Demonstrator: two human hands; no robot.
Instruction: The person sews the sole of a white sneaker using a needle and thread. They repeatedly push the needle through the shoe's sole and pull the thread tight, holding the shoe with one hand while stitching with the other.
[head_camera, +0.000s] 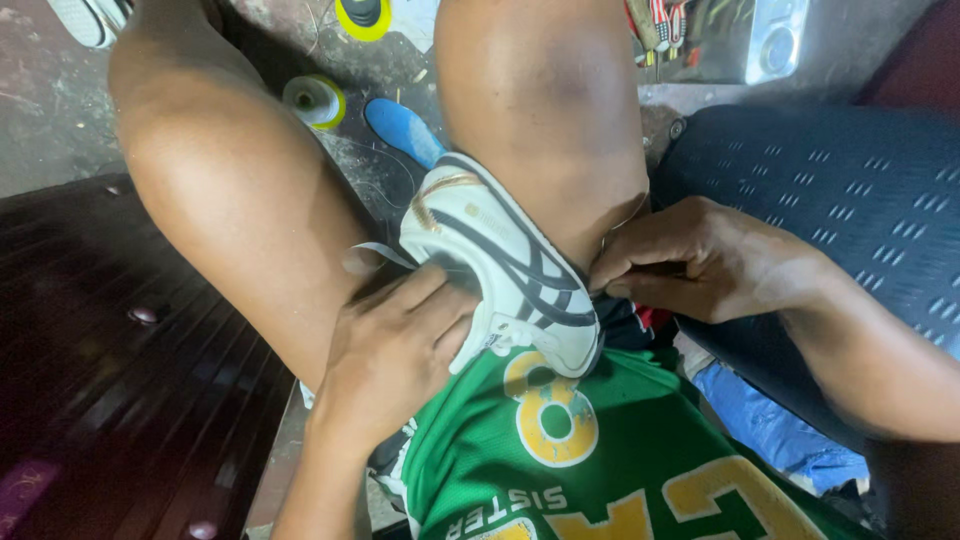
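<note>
A white sneaker (510, 270) with dark stripes and gold trim lies wedged between my bare knees, toe toward my lap. My left hand (395, 350) grips its near side, thumb and fingers pressed on the upper. My right hand (700, 260) rests against my right thigh beside the shoe, fingers pinched together at the shoe's edge; what they pinch is too small to see. A thin white strap or lace end (372, 255) sticks out from the shoe toward my left leg. I wear a green jersey (600, 460).
On the concrete floor lie a spool of pale thread (313, 100), a blue insole (403, 130) and a yellow-rimmed spool (362, 15). A dark wooden surface (110, 350) sits at left, a dark dotted cushion (840, 190) at right, tools (660, 25) at the top.
</note>
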